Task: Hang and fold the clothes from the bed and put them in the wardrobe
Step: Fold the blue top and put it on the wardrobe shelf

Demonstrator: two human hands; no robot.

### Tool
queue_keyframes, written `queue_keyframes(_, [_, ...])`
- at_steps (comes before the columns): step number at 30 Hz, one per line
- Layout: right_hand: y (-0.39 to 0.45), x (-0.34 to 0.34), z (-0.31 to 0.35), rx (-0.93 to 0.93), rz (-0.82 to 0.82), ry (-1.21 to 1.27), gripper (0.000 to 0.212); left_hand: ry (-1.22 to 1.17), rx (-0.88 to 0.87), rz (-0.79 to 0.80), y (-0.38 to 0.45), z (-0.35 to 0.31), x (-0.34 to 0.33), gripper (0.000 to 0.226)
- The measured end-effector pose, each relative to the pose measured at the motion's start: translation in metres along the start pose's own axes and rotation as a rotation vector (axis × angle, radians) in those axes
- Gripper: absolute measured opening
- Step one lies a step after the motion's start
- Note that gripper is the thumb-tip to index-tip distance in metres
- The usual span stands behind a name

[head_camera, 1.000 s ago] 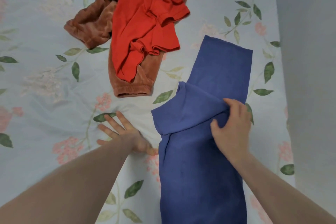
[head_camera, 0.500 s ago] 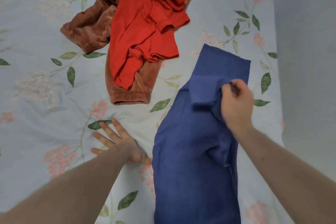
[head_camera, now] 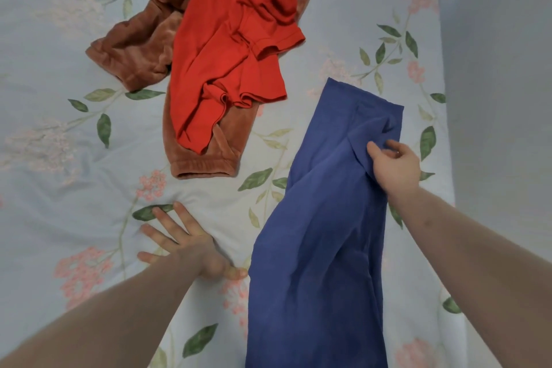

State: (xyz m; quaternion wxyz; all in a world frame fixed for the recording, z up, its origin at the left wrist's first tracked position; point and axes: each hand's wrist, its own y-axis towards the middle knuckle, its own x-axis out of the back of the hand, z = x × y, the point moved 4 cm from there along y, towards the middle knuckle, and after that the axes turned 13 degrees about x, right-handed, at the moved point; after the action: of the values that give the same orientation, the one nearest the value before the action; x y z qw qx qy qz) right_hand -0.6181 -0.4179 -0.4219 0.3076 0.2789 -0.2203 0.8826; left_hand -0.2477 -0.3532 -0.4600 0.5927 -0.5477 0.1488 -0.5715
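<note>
L hand [head_camera: 191,243] lies flat w/ fingers spread, pressing on the bedsheet [head_camera: 59,182] just beside the near-left edge of the blue garment [head_camera: 316,248]; thumb tip is close to the cloth, can't tell if it touches. R hand [head_camera: 394,166] pinches a fold of that blue garment near its far end, thumb and fingers curled round the cloth, lifting it a little off the bed. Blue piece runs long from the near edge of view toward the far right, mostly spread flat but w/ ridges and a raised flap at the R hand, so prob. mid-fold or being straightened, not a finished fold. Farther off, left of centre, a red shirt [head_camera: 233,48] lies crumpled on top of a brown velour garment [head_camera: 137,48], both unfolded, well apart from the blue one. A pale wall [head_camera: 495,98] borders the bed on the right. No wardrobe or hanger in view. Judging from this: early stage, approx. one item in hand, two untouched, nothing hung or put away as far as seen.
</note>
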Motion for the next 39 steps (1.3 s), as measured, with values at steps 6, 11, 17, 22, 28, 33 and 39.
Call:
queue_keyframes(6, [-0.012,-0.014,0.01,0.263,-0.015,-0.255,0.099,-0.003,0.001,-0.011,0.001,0.001,0.0,0.193])
queue_keyframes(11, [0.002,-0.039,0.034,0.241,0.073,-0.431,0.098,-0.013,0.012,-0.033,0.001,-0.001,-0.003,0.194])
queue_keyframes(17, [0.018,-0.039,0.057,0.202,-0.003,0.185,0.035,-0.013,0.003,-0.04,0.0,-0.001,-0.003,0.193])
queue_keyframes(22, [0.033,-0.028,0.064,0.145,-0.041,0.429,0.034,-0.014,0.004,-0.038,-0.001,0.0,-0.003,0.192])
queue_keyframes(28, [0.042,-0.018,0.021,0.034,-0.068,-0.005,0.027,-0.021,0.006,-0.019,0.001,0.0,-0.003,0.192])
queue_keyframes(33, [0.046,-0.004,-0.017,-0.157,-0.161,0.078,0.021,-0.018,-0.003,-0.005,0.0,-0.001,-0.002,0.191])
queue_keyframes(39, [0.056,0.004,0.012,0.151,-0.161,0.037,0.039,-0.024,-0.008,0.01,-0.001,0.0,-0.001,0.19])
